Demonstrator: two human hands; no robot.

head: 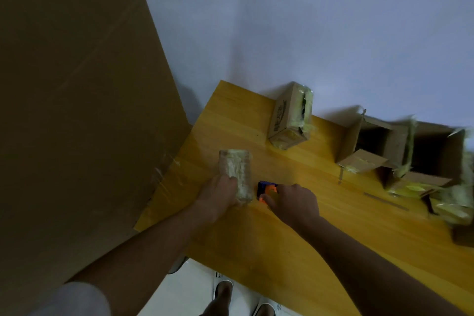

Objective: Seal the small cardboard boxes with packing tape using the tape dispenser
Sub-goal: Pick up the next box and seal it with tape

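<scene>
On glossy wood, left hand (pixel 218 196) clasps tape-wrapped box (pixel 236 177); right hand (pixel 295 204) grasps plastic dispenser (pixel 265 190)

Dim, bluish light; soft shadows fall on the wall (pixel 307 33); wide-angle bending and motion blur at right edge.

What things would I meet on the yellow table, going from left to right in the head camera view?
Taped small box under the left hand → tape dispenser held by the right hand → upright taped box → open cardboard boxes.
</scene>
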